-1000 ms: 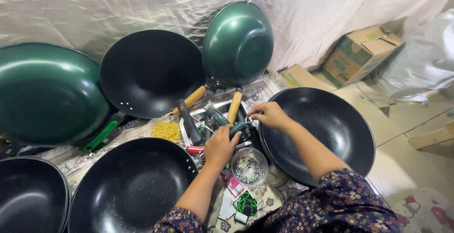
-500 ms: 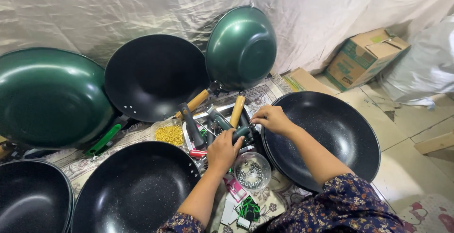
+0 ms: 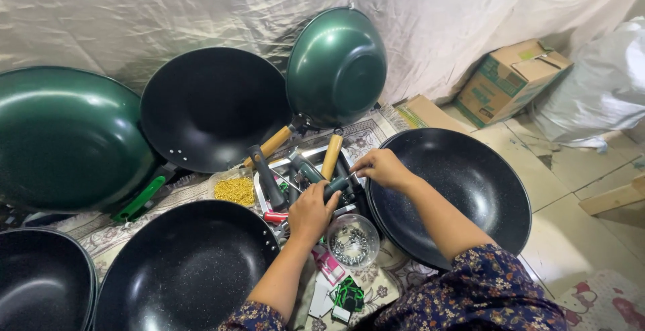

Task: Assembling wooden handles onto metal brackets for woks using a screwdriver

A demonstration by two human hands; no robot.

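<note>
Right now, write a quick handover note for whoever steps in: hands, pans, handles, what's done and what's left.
Left hand: closed on a dark green handle, held at the rim of the black wok on the right.
Right hand: fingers pinched at the handle's end, at that wok's rim.
Spare handles lie in the metal tray; small metal hardware sits in the clear bowl, yellow bits in a tub.
Done: the leaning green wok has a wooden handle.
Left: the held handle does not look fixed yet; the near-left black wok shows no handle in view.
</note>
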